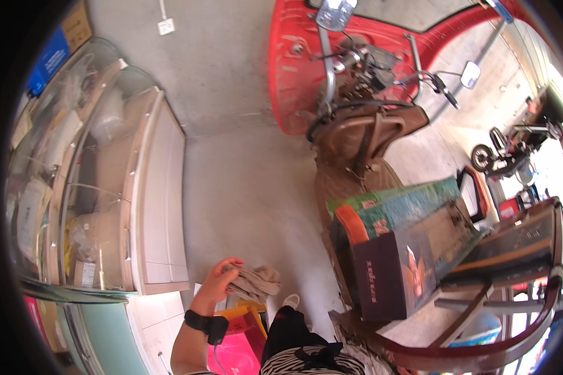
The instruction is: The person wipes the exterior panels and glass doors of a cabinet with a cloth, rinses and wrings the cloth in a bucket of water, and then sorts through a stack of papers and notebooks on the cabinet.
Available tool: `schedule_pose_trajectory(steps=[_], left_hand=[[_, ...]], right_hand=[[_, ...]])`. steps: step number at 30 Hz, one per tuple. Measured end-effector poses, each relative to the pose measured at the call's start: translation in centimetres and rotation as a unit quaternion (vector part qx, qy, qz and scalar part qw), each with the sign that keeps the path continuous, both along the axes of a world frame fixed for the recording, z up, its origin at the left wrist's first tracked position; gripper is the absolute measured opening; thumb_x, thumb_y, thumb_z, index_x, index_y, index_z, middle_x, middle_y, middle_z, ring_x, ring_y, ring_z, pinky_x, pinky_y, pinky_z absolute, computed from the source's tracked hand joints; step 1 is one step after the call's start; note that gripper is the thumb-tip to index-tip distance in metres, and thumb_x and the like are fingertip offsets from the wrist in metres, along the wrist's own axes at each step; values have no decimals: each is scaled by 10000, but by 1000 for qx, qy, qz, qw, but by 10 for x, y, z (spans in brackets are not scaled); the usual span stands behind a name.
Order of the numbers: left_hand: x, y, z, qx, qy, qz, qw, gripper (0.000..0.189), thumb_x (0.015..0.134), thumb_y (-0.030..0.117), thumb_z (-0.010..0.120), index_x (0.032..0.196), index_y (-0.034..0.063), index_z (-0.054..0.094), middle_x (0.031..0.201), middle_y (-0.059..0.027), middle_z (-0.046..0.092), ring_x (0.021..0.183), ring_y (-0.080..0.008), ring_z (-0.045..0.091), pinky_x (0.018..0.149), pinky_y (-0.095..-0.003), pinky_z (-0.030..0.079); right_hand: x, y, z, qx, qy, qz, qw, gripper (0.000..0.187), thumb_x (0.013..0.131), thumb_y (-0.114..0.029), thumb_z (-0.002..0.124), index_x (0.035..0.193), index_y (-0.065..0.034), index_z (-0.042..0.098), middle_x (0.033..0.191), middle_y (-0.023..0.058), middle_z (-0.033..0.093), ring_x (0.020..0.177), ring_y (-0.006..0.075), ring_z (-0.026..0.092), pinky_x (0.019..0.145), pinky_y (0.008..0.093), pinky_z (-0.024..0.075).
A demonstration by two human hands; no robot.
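My left hand (224, 277) is closed on a crumpled greyish-brown cloth (258, 282) that hangs out to the right of its fingers, over the concrete floor. A black band with a small box and a cable sits on that wrist. Beneath the forearm are a pink container (237, 354) and a yellow-orange container (249, 313). My right hand is out of view. On that side, a dark printed box (380, 276) rests on the worn seat area of a red and brown motor tricycle (352, 131), with green printed packaging (417, 199) behind it.
At the left stands a glass-fronted cabinet (162, 197) holding bags and boxes. A curved metal rail (492, 356) runs along the lower right. The tricycle's handlebar and mirrors (470, 75) stick out at the upper right. Another motorcycle (502, 150) stands farther off.
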State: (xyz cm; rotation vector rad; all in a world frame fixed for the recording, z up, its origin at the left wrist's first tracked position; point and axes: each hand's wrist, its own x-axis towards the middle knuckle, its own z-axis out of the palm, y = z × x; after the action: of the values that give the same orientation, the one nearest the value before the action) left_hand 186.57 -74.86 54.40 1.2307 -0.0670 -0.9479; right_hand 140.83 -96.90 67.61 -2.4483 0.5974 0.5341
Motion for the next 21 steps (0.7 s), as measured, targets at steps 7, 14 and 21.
schedule_pose_trajectory(steps=[7, 14, 21], left_hand=[[-19, -11, 51, 12, -35, -69, 997, 291, 754, 82, 487, 1042, 45, 467, 907, -42, 508, 784, -132, 522, 617, -266, 475], [-64, -7, 124, 49, -114, -119, 985, 303, 766, 103, 482, 1061, 40, 464, 931, -41, 504, 820, -110, 496, 695, -253, 440], [-74, -6, 131, 63, -201, -181, 961, 302, 770, 123, 498, 1058, 37, 477, 911, -19, 521, 832, -70, 456, 742, -228, 391]], right_hand=[[33, -3, -33, 73, -61, -26, 995, 478, 820, -140, 473, 1254, -44, 300, 1199, 206, 390, 964, 354, 482, 796, 400, 412], [73, -7, -59, 146, -123, -20, 981, 480, 819, -141, 476, 1255, -44, 300, 1196, 201, 395, 962, 344, 484, 794, 393, 413], [95, -5, -70, 187, -144, -25, 971, 483, 819, -142, 478, 1256, -44, 299, 1194, 196, 399, 961, 335, 485, 793, 386, 414]])
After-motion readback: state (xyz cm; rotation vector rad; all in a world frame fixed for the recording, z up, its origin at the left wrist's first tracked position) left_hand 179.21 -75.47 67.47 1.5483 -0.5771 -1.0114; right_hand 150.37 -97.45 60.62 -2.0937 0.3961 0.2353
